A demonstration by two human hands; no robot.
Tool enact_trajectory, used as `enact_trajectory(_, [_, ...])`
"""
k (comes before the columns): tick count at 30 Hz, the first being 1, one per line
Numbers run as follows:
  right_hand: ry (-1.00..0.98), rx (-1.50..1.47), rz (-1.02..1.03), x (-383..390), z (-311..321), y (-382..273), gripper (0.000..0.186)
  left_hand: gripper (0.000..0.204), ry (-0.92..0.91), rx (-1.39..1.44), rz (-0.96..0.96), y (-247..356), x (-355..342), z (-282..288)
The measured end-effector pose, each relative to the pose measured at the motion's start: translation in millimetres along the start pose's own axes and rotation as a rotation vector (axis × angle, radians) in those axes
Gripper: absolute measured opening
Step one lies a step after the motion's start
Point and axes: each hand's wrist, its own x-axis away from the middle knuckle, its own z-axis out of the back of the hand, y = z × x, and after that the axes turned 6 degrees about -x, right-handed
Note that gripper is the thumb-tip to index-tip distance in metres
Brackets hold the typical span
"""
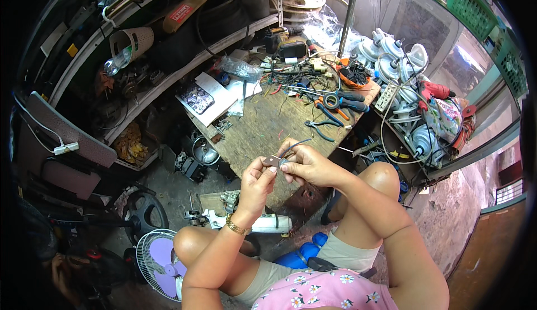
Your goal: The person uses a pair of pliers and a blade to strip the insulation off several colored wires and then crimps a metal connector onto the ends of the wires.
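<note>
A small flat brownish plate (272,161) with a hole in it is pinched between the fingers of my left hand (259,179). My right hand (306,163) meets it at the plate's right end. Between the right thumb and fingers is a small grey piece (283,163), partly hidden, whose kind I cannot make out. A thin dark wire (296,145) sticks out above the right fingers. Both hands are held together over the near edge of the wooden table (263,125).
Pliers (321,130), a roll of tape (331,101) and tangled wires (296,75) lie on the table. A phone-like patterned object (197,97) rests on white paper at its left. White plastic parts (391,58) crowd the right. A fan with purple blades (162,265) stands lower left.
</note>
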Motion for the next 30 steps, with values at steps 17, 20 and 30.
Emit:
enact_trajectory(17, [0.088, -0.009, 0.076, 1.0, 0.0, -2.7, 0.015, 0.002, 0.039, -0.164, -0.236, -5.4, 2.2, -8.5])
enact_trajectory(20, [0.089, -0.03, 0.074, 1.1, 0.4, -2.5, 0.014, 0.003, 0.034, -0.153, -0.224, -8.7, 2.4, -7.3])
enact_trajectory(30, [0.093, -0.051, 0.064, 4.7, 4.6, -5.9, 0.019, 0.004, 0.008, -0.143, -0.186, -6.9, 5.9, -7.4])
